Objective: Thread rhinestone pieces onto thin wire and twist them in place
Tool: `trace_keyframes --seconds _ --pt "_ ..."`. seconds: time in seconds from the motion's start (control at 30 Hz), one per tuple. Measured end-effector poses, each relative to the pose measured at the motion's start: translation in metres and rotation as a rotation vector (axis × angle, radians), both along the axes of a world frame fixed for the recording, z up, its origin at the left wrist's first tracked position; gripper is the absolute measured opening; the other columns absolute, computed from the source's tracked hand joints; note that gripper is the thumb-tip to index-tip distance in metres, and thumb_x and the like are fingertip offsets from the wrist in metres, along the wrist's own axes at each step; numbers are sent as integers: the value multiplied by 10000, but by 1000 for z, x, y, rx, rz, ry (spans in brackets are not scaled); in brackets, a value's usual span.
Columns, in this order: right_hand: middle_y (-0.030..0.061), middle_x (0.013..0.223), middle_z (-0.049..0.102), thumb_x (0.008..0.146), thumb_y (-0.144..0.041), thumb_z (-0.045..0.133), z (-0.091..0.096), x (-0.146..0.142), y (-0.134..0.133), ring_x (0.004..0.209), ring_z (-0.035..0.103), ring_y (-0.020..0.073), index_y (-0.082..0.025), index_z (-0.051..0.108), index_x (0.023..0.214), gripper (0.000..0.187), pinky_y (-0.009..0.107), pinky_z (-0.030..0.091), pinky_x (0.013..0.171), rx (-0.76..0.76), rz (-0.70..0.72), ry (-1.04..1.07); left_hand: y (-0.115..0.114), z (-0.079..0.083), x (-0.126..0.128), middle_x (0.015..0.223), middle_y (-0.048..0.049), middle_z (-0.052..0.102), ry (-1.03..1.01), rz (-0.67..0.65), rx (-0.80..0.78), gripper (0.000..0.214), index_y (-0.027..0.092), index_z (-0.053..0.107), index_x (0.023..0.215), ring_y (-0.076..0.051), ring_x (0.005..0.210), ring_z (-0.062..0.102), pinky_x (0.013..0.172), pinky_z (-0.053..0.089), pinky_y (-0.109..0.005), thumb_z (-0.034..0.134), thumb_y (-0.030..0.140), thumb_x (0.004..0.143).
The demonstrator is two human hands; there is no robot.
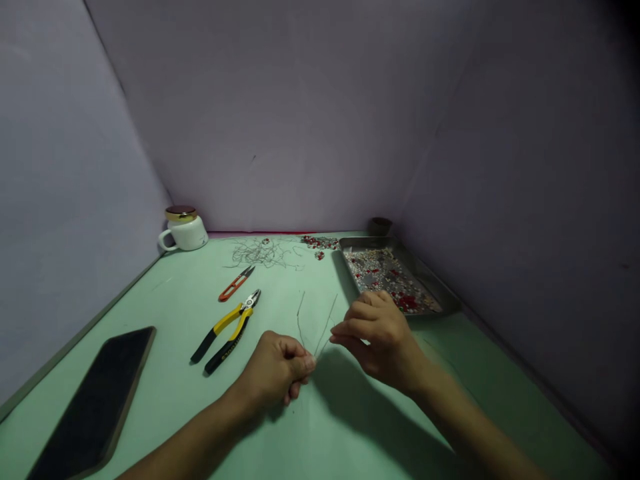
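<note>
My left hand [277, 370] is closed in a loose fist over the pale green table [165, 400], pinching the lower end of thin grey wire strands [326, 325] between thumb and forefinger. My right hand [377, 333] is just to the right, its fingers pressed together in a pinch on the same wire. The strands fan upward from between the two hands. A metal tray [440, 293] of small red and silver beads lies just beyond my right hand.
Yellow-handled pliers [227, 330] and orange thread snips [235, 285] lie left of the hands. A dark phone [97, 400] lies at the near left. A white lidded mug [185, 230] stands at the far left, with tangled wire [263, 252], loose red beads [317, 243] and grey partition walls behind.
</note>
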State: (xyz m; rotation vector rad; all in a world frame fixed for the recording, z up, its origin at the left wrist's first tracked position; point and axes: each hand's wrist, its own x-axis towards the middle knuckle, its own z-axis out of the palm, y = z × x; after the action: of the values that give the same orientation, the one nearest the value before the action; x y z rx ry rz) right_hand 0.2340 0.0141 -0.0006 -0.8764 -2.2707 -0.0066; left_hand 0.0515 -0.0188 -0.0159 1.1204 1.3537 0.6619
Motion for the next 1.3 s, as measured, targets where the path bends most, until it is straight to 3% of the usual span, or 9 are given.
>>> trace_keyframes --seconds 0.13,0.43,0.53,0.63,0.73,0.83,1.0,1.17,1.3 --pt "-23 578 604 748 -144 584 -2 -6 -4 642 425 150 -249 668 662 159 324 243 631 113 22 -32 -4 2 6 286 73 381 135 -96 24 206 181 471 432 -71 256 312 297 215 -201 489 156 635" --pt "-23 541 582 690 -126 619 -17 -20 -7 683 439 161 -244 648 608 147 332 263 686 26 47 -120 -14 -2 8 422 66 254 316 -332 325 249 187 303 380 -79 422 262 390 180 -232 443 98 566" --pt "-27 595 609 730 -159 609 -21 -22 -7 754 474 176 -246 645 639 131 365 269 788 108 -42 -109 -11 -8 8 395 69 301 215 -261 241 217 190 348 406 -74 381 288 361 194 -219 443 119 587" --pt "-2 840 661 750 -178 606 -20 -22 -7 945 484 221 -245 652 802 96 432 212 920 176 -147 -72 -7 -14 8 335 75 359 99 -122 73 206 196 403 445 -73 291 314 302 208 -202 458 193 644" --pt "54 1003 629 761 -142 573 -19 -23 -10 1013 477 246 -225 643 902 178 436 269 910 218 -244 72 -2 -17 7 315 74 379 52 -59 49 258 191 409 441 -65 256 316 279 207 -190 474 255 682" --pt "73 827 637 784 -152 525 -21 -26 -15 762 558 186 -178 649 860 147 311 418 696 29 -231 220 0 -16 6 323 76 385 36 -26 58 248 188 423 453 -63 257 314 272 213 -182 478 255 685" --pt "43 651 648 777 -254 546 -31 -38 -24 558 563 143 -154 666 820 162 254 424 549 -464 -184 263 -4 -15 11 318 78 371 69 8 80 165 178 504 506 -77 275 314 291 217 -194 440 175 658" --pt "42 604 634 739 -322 583 -35 -46 -25 533 545 152 -161 673 748 185 259 405 515 -581 -283 273 -6 -13 16 403 51 426 126 26 276 193 160 510 434 -85 403 352 392 260 -208 422 98 594" --pt "39 611 633 771 -261 519 -32 -47 -26 556 549 150 -178 659 656 199 254 402 529 -552 -291 263 -5 -15 16 411 53 339 207 28 319 238 181 400 406 -92 431 304 402 239 -219 438 172 641"
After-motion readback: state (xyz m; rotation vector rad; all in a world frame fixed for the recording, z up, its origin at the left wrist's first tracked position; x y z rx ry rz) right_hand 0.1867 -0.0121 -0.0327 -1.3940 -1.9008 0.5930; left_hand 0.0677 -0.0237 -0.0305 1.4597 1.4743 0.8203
